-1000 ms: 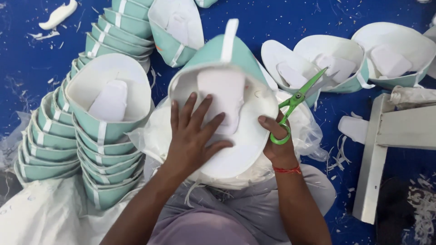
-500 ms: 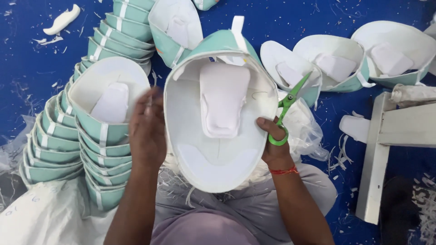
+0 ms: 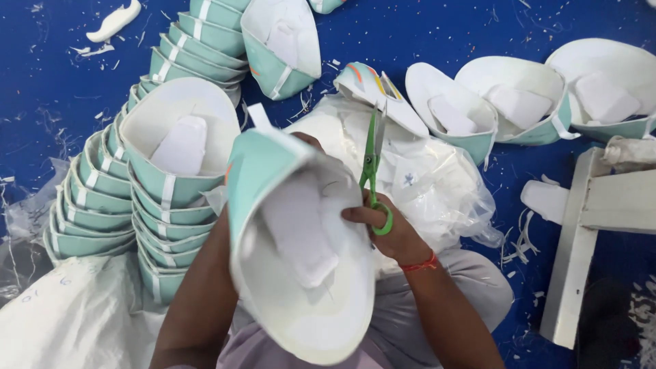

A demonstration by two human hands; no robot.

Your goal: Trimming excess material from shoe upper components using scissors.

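A teal and white shoe upper (image 3: 294, 239) is tilted up on its side in front of me, its white inside facing right, blurred by motion. My left hand (image 3: 309, 141) is mostly hidden behind it, only fingertips showing at its upper edge, holding it. My right hand (image 3: 383, 229) grips green-handled scissors (image 3: 372, 164), blades pointing up and nearly closed, and its fingers touch the right rim of the upper. Below the upper lies my grey-clad lap.
A tall curved stack of nested teal uppers (image 3: 164, 178) stands at the left. More uppers (image 3: 526, 109) lie at the right on the blue floor. A crumpled clear plastic bag (image 3: 437, 184) sits behind the scissors. A white wooden stool (image 3: 588, 225) is at the right, a white sack (image 3: 61, 321) at the lower left.
The upper lay flat under my left palm, then was turned onto its side toward the left. My right hand with the scissors moved in to the upper's rim.
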